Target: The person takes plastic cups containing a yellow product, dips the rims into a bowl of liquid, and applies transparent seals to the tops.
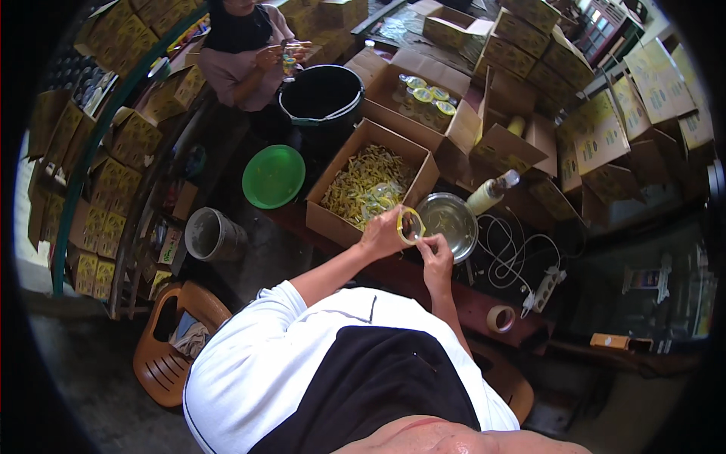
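My left hand (382, 234) holds a small clear cup with a yellow rim (411, 225) above the edge between a cardboard box and a steel bowl. The fingers of my right hand (435, 253) are pinched at the cup's lower right rim; anything small between them cannot be made out. The open box (320, 193) holds many yellow strips (355, 174) and some clear, lid-like pieces (382, 200). The round steel bowl (448, 212) has a few small yellow bits in it. A cylindrical bottle with pale contents (484, 198) stands behind it.
A co-worker (238, 60) holds a small item beside a black bucket (321, 94). Around are a green basin (274, 175), grey bucket (213, 234), carton of lidded cups (389, 113), stacked cartons (594, 132), cables with a power strip (546, 287), tape roll (501, 318) and chair (155, 356).
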Demonstrator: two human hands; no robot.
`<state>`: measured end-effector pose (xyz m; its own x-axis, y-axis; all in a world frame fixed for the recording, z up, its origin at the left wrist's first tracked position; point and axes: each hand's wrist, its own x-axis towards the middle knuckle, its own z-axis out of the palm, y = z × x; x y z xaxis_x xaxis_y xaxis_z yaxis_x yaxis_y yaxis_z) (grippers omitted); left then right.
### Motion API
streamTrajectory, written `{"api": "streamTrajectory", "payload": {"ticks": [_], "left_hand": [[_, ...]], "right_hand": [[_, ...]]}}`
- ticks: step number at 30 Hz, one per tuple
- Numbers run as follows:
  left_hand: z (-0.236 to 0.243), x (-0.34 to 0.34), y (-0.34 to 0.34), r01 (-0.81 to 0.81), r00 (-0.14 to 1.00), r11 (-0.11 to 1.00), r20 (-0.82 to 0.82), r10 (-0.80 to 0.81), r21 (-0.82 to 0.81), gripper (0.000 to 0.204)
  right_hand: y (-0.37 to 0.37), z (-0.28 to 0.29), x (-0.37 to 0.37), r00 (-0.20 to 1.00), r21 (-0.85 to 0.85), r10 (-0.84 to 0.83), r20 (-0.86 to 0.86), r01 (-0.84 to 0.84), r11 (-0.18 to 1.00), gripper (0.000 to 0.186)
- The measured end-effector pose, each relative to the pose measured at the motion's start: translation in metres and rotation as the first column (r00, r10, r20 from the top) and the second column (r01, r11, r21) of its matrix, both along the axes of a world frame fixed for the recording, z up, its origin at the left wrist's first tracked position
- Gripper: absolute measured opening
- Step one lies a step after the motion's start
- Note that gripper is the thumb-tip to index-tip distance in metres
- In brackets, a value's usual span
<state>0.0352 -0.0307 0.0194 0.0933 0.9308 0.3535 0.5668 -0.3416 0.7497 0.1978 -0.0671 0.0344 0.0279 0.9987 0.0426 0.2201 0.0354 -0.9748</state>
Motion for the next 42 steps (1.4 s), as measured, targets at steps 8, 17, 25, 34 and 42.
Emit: {"api": "streamTrajectory", "payload": {"ticks": [8,17,25,34,42], "left_hand": [[0.017,-0.062,0.018,0.059,0.994,0.981,-0.099,-0.041,0.185,0.052],[0.013,-0.097,0.038,0.258,0.931,0.937,-0.318,-0.176,0.237,0.051],[0.028,-0.121,0.062,0.248,0.965,0.966,-0.065,-0.253,-0.076,0.058],[-0.013,-0.135,0.069,0.288,0.957,0.924,0.106,-0.270,-0.250,0.057],[-0.067,-0.198,0.110,0.158,0.966,0.943,0.242,-0.087,-0.294,0.039]], "right_hand": [[0.021,0.007,-0.042,0.988,-0.126,0.003,-0.154,-0.022,0.992,0.028],[0.033,0.012,-0.084,0.952,-0.156,0.095,0.293,-0.050,0.986,0.040],[0.043,0.031,-0.120,0.886,0.116,-0.052,0.460,-0.002,0.993,0.035],[0.037,0.010,-0.163,0.862,0.181,-0.260,0.435,0.199,0.963,0.029],[0.022,0.047,-0.195,0.955,0.219,-0.155,0.254,0.100,0.971,0.028]]}}
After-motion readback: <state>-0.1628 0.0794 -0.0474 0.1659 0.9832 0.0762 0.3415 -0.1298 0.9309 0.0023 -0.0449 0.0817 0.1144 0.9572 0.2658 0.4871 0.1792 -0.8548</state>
